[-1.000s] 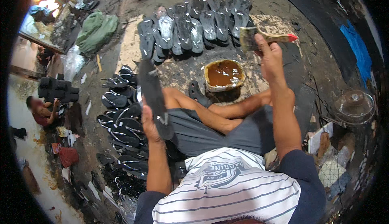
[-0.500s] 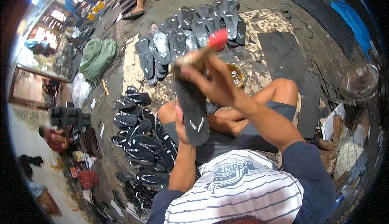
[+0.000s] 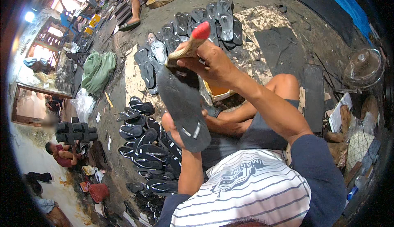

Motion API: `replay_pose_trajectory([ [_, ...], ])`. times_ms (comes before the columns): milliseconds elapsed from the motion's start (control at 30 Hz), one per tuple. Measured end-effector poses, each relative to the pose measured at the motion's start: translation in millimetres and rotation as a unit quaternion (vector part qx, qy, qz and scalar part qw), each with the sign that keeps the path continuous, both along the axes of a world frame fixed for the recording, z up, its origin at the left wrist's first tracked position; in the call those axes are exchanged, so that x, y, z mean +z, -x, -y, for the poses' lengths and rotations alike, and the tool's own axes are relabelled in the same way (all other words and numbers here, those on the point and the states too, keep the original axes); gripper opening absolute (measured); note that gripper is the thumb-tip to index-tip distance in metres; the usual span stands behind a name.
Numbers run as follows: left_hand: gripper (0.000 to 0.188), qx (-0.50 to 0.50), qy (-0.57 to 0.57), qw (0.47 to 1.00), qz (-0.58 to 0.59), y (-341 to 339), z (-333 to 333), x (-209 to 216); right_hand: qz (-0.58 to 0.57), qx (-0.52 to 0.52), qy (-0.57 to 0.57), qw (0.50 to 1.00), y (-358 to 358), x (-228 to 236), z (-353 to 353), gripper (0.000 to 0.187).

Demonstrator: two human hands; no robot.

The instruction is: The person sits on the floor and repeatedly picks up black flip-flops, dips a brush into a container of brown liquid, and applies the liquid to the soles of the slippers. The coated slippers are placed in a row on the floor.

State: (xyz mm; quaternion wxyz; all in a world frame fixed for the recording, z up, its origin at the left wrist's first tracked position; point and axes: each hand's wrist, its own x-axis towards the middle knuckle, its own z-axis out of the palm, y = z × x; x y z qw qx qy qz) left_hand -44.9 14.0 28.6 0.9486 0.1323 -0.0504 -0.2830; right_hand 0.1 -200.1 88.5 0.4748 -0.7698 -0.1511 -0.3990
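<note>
A black flip-flop sole (image 3: pixel 179 99) is held up before my chest, its far end tilted away from me. My left hand (image 3: pixel 176 136) grips it from below near the close end, with the fingers partly hidden behind it. In my right hand (image 3: pixel 209 60) is a brush (image 3: pixel 200 32) with a red-tipped handle, its dark head against the sole's far end. Just beyond the sole, partly covered by my right forearm, stands a container of amber liquid (image 3: pixel 217 90). Several black soles (image 3: pixel 225 21), some shiny and wet-looking, lie in rows on a stained sheet.
Finished-looking black flip-flops (image 3: pixel 150 155) are heaped to my left. Dark rubber sheets (image 3: pixel 279 48) and a round fan (image 3: pixel 363 65) are at the right. A green cloth sack (image 3: pixel 97 73) lies at the left. Other people sit farther off, one with a leg (image 3: pixel 135 9) showing.
The brush and my right hand have shifted left and slightly toward the sole's far end. The sole has tilted, and more of the amber container shows.
</note>
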Motion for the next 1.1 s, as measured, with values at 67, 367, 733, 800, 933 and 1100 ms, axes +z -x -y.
replay_pose_trajectory([
  [67, 0.07, -0.014, 0.08, 0.997, -0.012, -8, 8, 19, -0.002, 0.046, -0.009, 0.999, 16, -4, -14, 0.027],
  [367, 0.06, 0.099, -0.025, 0.994, -0.043, -46, 8, 10, -0.062, 0.12, -0.016, 0.991, 109, -48, -75, 0.035],
  [733, 0.056, 0.052, -0.056, 0.997, -0.007, -53, 28, -9, -0.074, 0.066, 0.1, 0.99, 27, -63, -57, 0.04],
  [800, 0.061, 0.059, -0.094, 0.993, 0.033, -74, 20, -19, -0.067, 0.197, 0.052, 0.977, 74, -65, -71, 0.049],
  [933, 0.065, 0.025, -0.093, 0.995, -0.024, -85, 18, -27, -0.047, 0.112, 0.07, 0.99, 67, -33, -53, 0.048],
  [1100, 0.045, 0.085, -0.071, 0.993, -0.03, -32, 50, 7, -0.035, -0.056, 0.054, 0.996, -27, -43, -4, 0.024],
])
